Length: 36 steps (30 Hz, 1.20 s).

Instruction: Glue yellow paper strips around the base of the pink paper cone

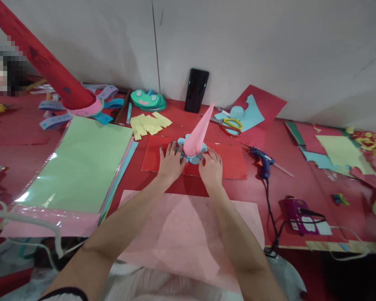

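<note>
A pink paper cone (198, 136) stands tilted to the right, with light blue rounded paper petals (193, 159) around its base. It rests on a flat red board (232, 161). At the left edge of the petals, my left hand (171, 162) grips with thumb and forefinger, its other fingers stretched over the board. My right hand (211, 166) has bent fingers closed on the petals at the right edge. The fingertips partly cover the petals. Under my forearms lies a pink sheet (175, 234).
Behind the board are pale yellow strips (148, 124), green frog-face cutouts (147, 100), a phone (196, 90) against the wall and scissors (230, 125). A corded glue gun (263, 161) lies right; a bagged green paper stack (81, 167) and red paper tube (50, 62) are left.
</note>
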Motion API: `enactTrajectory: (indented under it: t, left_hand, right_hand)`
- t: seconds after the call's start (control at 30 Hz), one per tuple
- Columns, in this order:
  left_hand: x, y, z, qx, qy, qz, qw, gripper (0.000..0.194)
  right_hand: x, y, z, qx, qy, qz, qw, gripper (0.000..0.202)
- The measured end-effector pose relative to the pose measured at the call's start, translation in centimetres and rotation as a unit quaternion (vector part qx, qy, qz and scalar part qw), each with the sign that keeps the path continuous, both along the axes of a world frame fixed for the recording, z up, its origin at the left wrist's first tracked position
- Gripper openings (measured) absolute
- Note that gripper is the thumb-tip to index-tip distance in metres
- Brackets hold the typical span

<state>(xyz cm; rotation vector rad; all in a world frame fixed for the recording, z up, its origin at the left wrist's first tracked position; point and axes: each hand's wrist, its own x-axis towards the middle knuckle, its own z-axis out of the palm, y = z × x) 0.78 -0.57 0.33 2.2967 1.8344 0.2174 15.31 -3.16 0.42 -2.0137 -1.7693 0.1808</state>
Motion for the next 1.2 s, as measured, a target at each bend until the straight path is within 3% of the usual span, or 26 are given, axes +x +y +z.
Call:
enactTrajectory:
  t: [0.4,1.2]
  left_hand:
    - [-0.1,0.0,-0.4,0.014,0.002,-0.003,1.000,0.053]
    - [-0.1,0.0,-0.3,0.003,0.018,-0.011,1.000,0.057]
  right_hand:
    - [-0.3,0.6,-1.6,-0.010,0.005,0.006,1.000,0.053]
    - [0.0,0.7,-2.7,-0.018,-0.001,0.022,1.000,0.054]
